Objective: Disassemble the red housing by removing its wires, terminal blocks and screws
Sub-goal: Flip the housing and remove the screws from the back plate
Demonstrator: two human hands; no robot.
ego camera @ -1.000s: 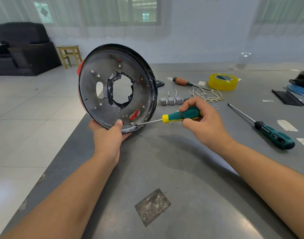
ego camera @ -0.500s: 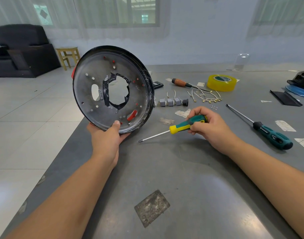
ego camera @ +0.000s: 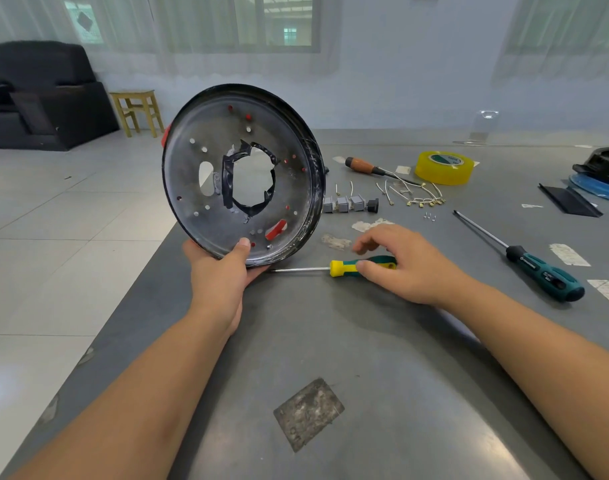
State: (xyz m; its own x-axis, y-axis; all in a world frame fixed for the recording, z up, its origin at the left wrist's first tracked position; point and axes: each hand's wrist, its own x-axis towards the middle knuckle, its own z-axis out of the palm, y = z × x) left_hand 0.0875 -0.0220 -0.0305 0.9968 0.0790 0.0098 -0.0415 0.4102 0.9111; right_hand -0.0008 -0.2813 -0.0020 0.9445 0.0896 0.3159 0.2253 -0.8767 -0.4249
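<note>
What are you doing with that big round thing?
A person is taking apart a round housing. The left hand holds it up on edge at the table's corner. The right hand rests over the yellow-and-green screwdriver lying on the table, fingers loose. Terminal blocks, wires and small screws already lie behind.

R hand (ego camera: 405, 263) hides screwdriver (ego camera: 343, 267) handle end; screws (ego camera: 429, 216) tiny.

free: near table (ego camera: 382, 375) | blocked: far side, terminal blocks (ego camera: 348, 204), wires (ego camera: 414, 194), long screwdriver (ego camera: 524, 256)
</note>
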